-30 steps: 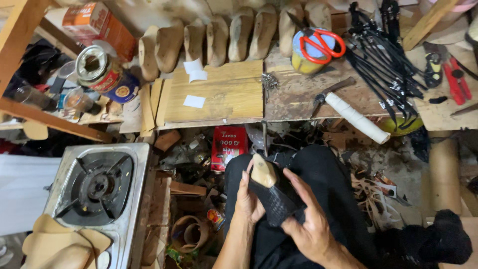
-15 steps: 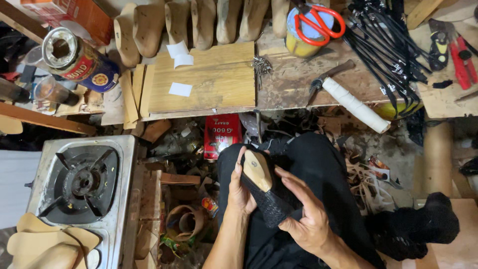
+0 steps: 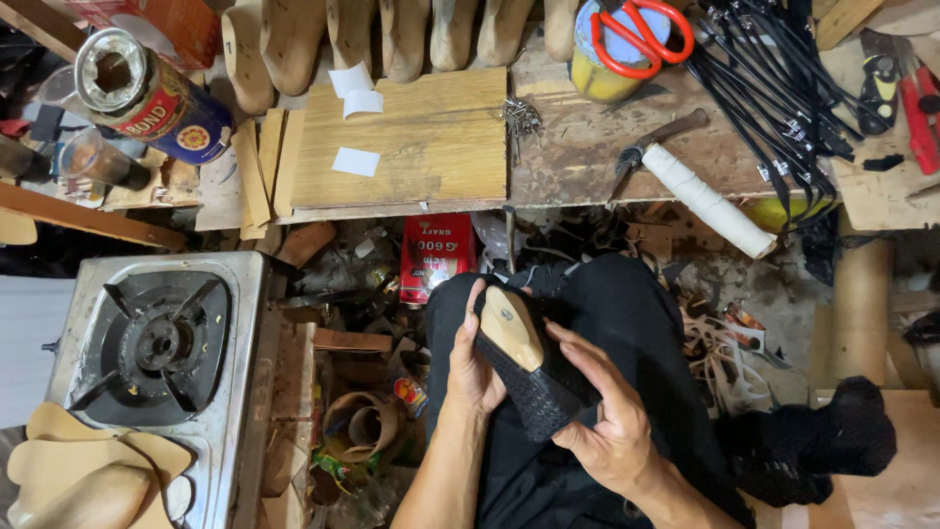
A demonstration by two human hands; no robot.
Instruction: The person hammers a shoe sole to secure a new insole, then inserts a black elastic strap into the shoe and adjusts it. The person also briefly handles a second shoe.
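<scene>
Head view: shoe last point(image 3: 511, 326) lower on lap than before, left hand point(image 3: 474, 364) and right hand point(image 3: 609, 423) clasping it.

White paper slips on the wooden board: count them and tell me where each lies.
3 slips. Two overlap at the wooden board's top edge, below the row of lasts; the third lies alone lower down, toward the board's left. Others may be hidden.
</scene>
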